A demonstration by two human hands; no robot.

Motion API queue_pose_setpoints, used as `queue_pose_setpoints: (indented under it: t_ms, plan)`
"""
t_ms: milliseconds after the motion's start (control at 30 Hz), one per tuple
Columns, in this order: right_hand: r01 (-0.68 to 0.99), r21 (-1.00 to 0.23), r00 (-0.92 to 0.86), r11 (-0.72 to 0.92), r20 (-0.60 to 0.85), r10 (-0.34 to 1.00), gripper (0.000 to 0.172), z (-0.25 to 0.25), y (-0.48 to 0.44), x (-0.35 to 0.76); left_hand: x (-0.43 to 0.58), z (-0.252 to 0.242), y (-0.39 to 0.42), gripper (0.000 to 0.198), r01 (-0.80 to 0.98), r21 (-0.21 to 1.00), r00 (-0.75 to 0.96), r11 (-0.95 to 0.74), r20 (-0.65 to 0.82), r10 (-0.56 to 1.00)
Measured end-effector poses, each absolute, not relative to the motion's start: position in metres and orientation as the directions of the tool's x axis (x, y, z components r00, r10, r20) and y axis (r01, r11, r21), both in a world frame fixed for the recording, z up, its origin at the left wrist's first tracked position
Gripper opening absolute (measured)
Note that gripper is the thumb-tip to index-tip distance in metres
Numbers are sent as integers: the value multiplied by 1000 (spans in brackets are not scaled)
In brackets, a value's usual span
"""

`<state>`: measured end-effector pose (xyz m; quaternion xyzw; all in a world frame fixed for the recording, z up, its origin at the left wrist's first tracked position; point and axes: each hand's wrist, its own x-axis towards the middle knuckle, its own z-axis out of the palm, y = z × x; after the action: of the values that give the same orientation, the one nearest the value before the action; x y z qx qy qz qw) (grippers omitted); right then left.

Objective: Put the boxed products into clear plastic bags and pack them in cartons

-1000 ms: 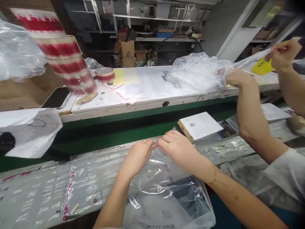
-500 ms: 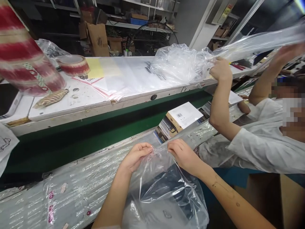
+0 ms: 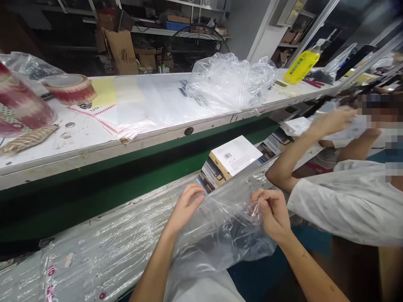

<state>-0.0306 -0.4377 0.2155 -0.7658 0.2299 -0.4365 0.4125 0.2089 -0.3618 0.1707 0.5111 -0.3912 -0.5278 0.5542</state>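
Note:
A clear plastic bag (image 3: 220, 235) hangs in front of me, with a dark item inside showing through the film. My left hand (image 3: 187, 207) grips the bag's upper left edge. My right hand (image 3: 272, 214) pinches the film further right, so the bag stretches between them. Beneath my left forearm lies a stack of printed plastic sheets (image 3: 103, 243). A box with a white barcode label (image 3: 234, 156) stands just beyond the bag, apart from both hands.
A co-worker's hand (image 3: 330, 121) holds white plastic at right, beside a white sleeve (image 3: 343, 205). The far white bench (image 3: 157, 100) carries red-and-white tape rolls (image 3: 69, 89), crumpled clear plastic (image 3: 229, 82) and a yellow bottle (image 3: 300, 63). Its green side (image 3: 94, 201) runs between.
My hands have moved apart, the right one shifting right and pulling the bag wider. The co-worker's raised arm has come down, and the view has turned slightly, bringing a yellow bottle into sight.

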Motion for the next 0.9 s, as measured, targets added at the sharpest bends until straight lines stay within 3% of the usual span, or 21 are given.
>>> queue_pose_setpoints:
  t_ms: [33,100,167,267,333,400,467,500,533,600,667,733,800,900]
  plan:
    - [-7,-829,472,-560,491,-733,4,214,-452,-33,201,184,-367,31,188,981,-30,-52,-47,-998]
    - [-84,-815,478,-573,471,-741,9,218,-483,-42,187,206,-378,43,175,966,-434,-193,-100,-895]
    - [-211,-798,561,-564,374,-739,18,229,-515,-56,177,216,-392,41,50,954,-566,-295,-216,-795]
    - [-408,-745,740,-528,69,-669,24,248,-563,-80,175,214,-409,23,-85,947,-456,-311,-315,-832]
    - [-500,-689,830,-524,-209,-517,26,252,-587,-90,178,209,-418,19,-256,899,-380,-355,-431,-818]
    - [-579,-594,815,-558,-409,-410,21,246,-602,-96,178,205,-428,16,-549,739,-215,-392,-577,-788]
    - [-639,-474,766,-606,-463,-446,14,235,-609,-101,175,201,-438,17,-739,512,37,-438,-618,-785]
    - [-652,-430,756,-625,-440,-485,12,229,-613,-105,172,198,-444,15,-763,466,95,-447,-603,-792]
    - [-647,-417,762,-638,-399,-511,12,225,-618,-109,170,194,-451,11,-752,486,83,-445,-599,-796]
    - [-592,-497,803,-634,-306,-511,14,219,-633,-121,164,184,-463,4,-639,657,-135,-399,-607,-783]
    - [-508,-672,841,-539,-252,-478,19,215,-658,-132,160,173,-473,13,-429,807,-419,-406,-576,-702]
    - [-398,-846,863,-355,-214,-457,26,211,-687,-136,158,166,-478,27,-210,856,-564,-471,-500,-657]
    - [-268,-945,871,-186,-156,-465,32,204,-715,-132,159,165,-479,36,29,875,-573,-484,-382,-725]
    - [-120,-990,871,-71,-71,-486,33,191,-742,-110,167,169,-478,38,300,889,-409,-346,-208,-889]
